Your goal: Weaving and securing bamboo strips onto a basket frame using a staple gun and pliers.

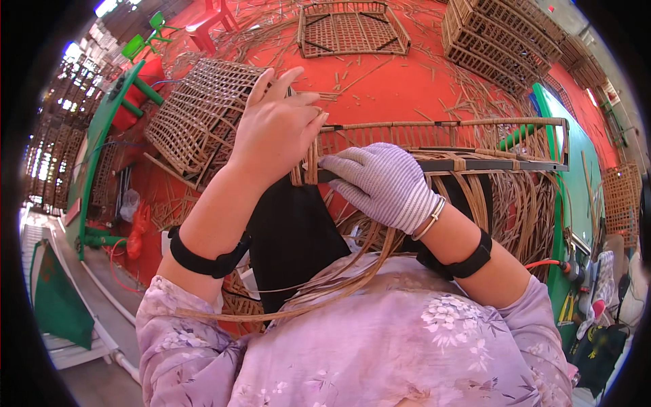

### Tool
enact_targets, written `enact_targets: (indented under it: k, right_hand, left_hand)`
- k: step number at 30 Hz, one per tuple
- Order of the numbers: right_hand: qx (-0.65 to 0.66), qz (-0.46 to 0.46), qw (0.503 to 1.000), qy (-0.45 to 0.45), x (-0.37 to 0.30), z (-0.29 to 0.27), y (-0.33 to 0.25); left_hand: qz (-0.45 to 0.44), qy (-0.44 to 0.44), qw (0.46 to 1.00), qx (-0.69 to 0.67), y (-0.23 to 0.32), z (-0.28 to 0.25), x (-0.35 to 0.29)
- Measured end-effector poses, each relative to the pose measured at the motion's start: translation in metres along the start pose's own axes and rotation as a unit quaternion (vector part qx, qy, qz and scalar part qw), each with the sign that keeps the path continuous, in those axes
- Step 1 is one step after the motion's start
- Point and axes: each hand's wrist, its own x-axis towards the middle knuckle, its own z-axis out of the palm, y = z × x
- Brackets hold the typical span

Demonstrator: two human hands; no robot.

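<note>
No readable lettering or numbers.

Wears lilac blouse (366, 346), cloth faintly mottled, printed with white blossom clusters and thin dark leaf sprigs; has loose sleeves (169, 319) in same print. Wears on right hand (400, 180) a knit glove (380, 193), fine white-and-lilac stripes, paler ribbed cuff. Shows left hand (274, 132) bare. Has thin, pale bangle (432, 218) at glove's cuff. Bears wide black strap (193, 256) on left forearm, matching black band (473, 259) on right, each with bulkier dark section inward. Wears plain black trousers (291, 237).
</note>
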Motion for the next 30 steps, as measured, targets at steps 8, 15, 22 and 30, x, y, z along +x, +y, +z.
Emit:
enact_targets:
  k: [8, 15, 22, 30]
  right_hand:
    - [0.014, 0.032, 0.999, 0.01, 0.002, 0.003, -0.004]
    - [-0.028, -0.032, 0.999, 0.026, 0.003, 0.007, -0.008]
    - [0.012, 0.006, 0.999, 0.035, 0.014, 0.009, -0.018]
    - [0.069, 0.046, 0.995, 0.045, 0.012, 0.015, -0.011]
  left_hand:
    - [-0.044, -0.103, 0.988, 0.105, 0.004, 0.001, 0.008]
    - [-0.043, -0.143, 0.981, 0.126, 0.004, 0.0, 0.012]
    - [-0.01, -0.22, 0.961, 0.166, 0.009, -0.004, 0.021]
    - [-0.095, 0.083, 0.991, -0.033, 0.031, -0.029, -0.036]
